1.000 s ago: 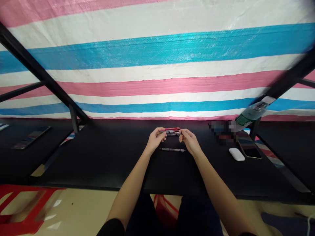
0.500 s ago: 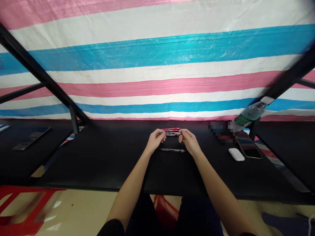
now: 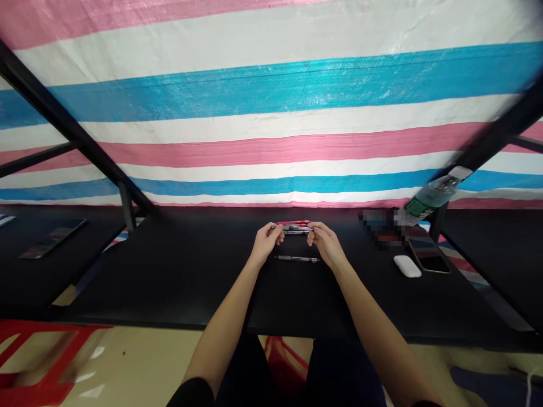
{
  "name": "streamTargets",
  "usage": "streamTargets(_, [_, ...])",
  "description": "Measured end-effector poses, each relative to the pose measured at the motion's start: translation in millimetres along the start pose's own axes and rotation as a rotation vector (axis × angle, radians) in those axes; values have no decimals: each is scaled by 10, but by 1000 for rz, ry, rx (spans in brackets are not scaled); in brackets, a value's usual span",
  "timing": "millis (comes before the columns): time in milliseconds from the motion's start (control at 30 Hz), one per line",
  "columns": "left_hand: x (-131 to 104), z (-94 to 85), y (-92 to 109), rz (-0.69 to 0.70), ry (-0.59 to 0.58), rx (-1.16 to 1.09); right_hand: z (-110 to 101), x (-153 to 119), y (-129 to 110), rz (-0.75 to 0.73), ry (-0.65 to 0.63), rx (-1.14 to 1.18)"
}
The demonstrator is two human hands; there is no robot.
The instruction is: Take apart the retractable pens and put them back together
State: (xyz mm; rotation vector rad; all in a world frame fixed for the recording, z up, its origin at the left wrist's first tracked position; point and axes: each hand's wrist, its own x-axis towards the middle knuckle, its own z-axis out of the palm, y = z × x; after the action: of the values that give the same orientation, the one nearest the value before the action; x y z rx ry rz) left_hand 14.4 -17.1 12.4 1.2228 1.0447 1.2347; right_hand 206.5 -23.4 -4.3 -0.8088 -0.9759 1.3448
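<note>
Holding pen [image 3: 297, 228] level (left-right) | left hand [image 3: 266, 242] | right hand [image 3: 326, 244]

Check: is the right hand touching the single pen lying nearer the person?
Apart. The head view shows the right hand raised above the pen, dark table between.

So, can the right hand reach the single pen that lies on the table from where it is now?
Probably yes. The right hand is just above the single pen, and nothing lies between them, but it is holding other pens.
</note>
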Motion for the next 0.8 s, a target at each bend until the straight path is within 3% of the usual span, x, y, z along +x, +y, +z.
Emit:
streamTargets(367, [49, -40, -21, -106, 56, -321, -94, 82, 1, 41, 153, 156])
streamTargets(633, [61, -71, -63, -92, 148, -154, -161, 113, 31, 48, 243, 152])
streamTargets(800, [62, -61, -109, -101, 110, -30, -177, 118, 107, 100, 282, 126])
